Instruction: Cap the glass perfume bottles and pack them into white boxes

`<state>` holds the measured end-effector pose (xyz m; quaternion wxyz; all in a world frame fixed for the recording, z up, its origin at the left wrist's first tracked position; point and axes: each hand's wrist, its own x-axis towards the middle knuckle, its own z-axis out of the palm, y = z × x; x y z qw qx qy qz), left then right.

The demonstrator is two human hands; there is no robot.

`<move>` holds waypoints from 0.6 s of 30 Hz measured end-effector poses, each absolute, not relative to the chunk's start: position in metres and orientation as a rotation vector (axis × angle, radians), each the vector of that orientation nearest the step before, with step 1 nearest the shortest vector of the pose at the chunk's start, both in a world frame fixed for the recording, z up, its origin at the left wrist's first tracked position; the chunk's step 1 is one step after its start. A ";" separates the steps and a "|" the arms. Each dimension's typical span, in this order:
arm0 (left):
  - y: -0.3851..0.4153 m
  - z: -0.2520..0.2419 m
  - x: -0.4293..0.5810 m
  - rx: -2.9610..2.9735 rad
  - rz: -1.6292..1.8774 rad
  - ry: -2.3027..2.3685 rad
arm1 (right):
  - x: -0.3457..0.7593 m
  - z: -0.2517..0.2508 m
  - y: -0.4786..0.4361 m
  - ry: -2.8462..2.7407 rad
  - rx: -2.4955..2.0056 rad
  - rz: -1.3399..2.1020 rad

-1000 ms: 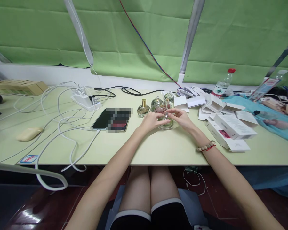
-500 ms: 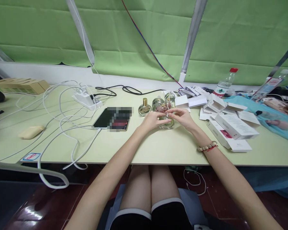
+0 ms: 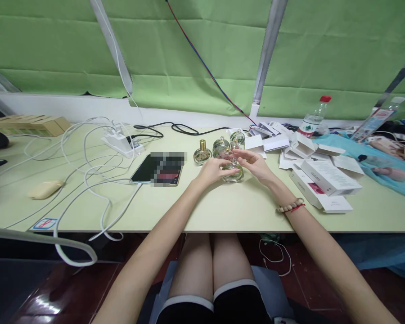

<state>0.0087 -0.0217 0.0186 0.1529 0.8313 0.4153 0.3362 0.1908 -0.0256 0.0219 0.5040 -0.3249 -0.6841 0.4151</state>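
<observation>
My left hand [image 3: 212,169] curls around a clear glass perfume bottle [image 3: 233,174] that stands on the pale green desk [image 3: 222,207]. Fingers of my right hand [image 3: 254,163] are spread just above and to the right of the bottle's top, touching or nearly touching it. Behind them stand three more small bottles: a gold-capped bottle [image 3: 201,154], a round clear bottle [image 3: 220,145] and another clear bottle [image 3: 238,136]. A bead bracelet [image 3: 290,206] is on my right wrist.
A phone [image 3: 158,168] lies left of my hands, with white cables [image 3: 87,175] and a power strip [image 3: 121,141] beyond. White cartons [image 3: 324,180] and opened boxes pile at the right, near a water bottle [image 3: 313,118]. A cream case [image 3: 44,189] sits far left.
My right hand's fingers have opened and lifted off the bottle's top, where they were pinched before. My left hand stays on the bottle.
</observation>
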 end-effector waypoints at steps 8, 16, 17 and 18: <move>-0.026 0.021 0.009 2.451 1.073 1.246 | 0.189 0.023 -0.024 -1.533 -0.854 0.916; -0.023 0.017 0.009 2.574 1.010 1.255 | 0.187 0.017 -0.022 -1.518 -0.895 0.917; -0.023 0.016 0.009 2.574 1.014 1.253 | 0.188 0.016 -0.021 -1.515 -0.900 0.915; -0.023 0.016 0.009 2.574 1.017 1.251 | 0.188 0.016 -0.021 -1.516 -0.904 0.911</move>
